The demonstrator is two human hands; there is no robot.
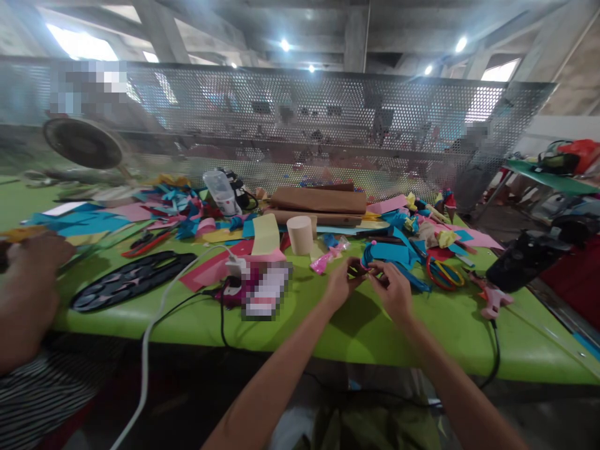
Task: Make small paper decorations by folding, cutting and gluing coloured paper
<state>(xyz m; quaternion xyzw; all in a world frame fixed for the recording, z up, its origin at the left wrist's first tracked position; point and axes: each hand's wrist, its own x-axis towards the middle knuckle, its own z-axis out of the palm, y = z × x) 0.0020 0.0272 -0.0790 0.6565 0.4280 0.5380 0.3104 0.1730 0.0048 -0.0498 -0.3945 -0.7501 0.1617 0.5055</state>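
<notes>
Two bare forearms (281, 375) reach in from below, over a lap, and cross the front edge of a green table (370, 344). The left hand (343, 281) and the right hand (390, 287) meet above it, fingertips pinched on a small curled blue piece (367, 255) with a pink dot on top. A stretch of green surface shows between the wrists and the edge, and another runs from the hands to the pink glue gun (495, 304) near the right corner. On the other side, a white cable (154, 322) hangs over the edge, past a dark flat cut-out (134, 281); a co-worker's hand (40, 259) is at the far left.

Beyond the hands stands a cream paper tube (300, 236), upright, its inside hidden. A clear plastic container (220, 192) leans behind it to the left; what it holds is too blurred to tell, perhaps something pale near the bottom. Just left of the hands lies a pink plastic wrapper (328, 256).

Coloured paper scraps (389, 251) spread along the back, with yellow-and-red-handled scissors (445, 273) among them on the right and a brown roll (319, 203) at the middle. A perforated metal screen (319, 125) closes off the rear, a round fan (84, 144) stands at left, and lamps shine under a concrete ceiling (304, 25)
</notes>
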